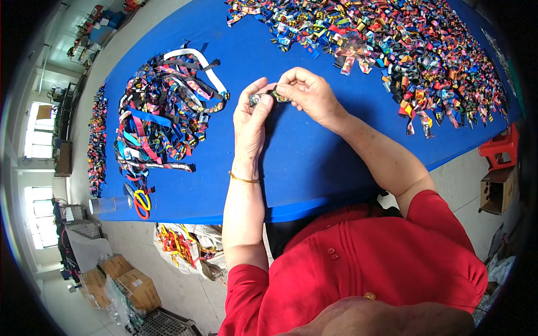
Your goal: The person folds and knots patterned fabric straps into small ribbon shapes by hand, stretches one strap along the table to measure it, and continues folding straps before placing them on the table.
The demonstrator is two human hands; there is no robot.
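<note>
- Table covered in smooth blue cloth (314, 162): occupies most of the view, its near edge just before the person.
- Broad heap of small multicoloured fabric loops (437, 56): spread over the table's far right portion.
- Red short-sleeved shirt (358, 257): worn by the person, at the near edge of the table.
- Tangled pile of long patterned ribbons (162, 106): on the table's left portion; a white band arches over its far side.
- Whitish sack (212, 269): below the table's near edge, containing red and yellow strips.
- Red plastic stool (500, 150): on the right, beyond the table, near an open brown cardboard box (499, 196).
- Left hand (249, 109): thumb pressed against the fingers, pinching one part of the strip.
- Right hand (311, 95): thumb and forefinger pinching the strip's other part; remaining fingers curled.
- Scissors with red and yellow handles (136, 197): near the table's left corner, beside a clear cylinder (112, 205).
- Thin golden bracelet (244, 180): around the left wrist.
- Small dark fabric strip with a multicoloured pattern (282, 98): held between both hands over the table, right of the ribbon pile; partly hidden by the fingers.
</note>
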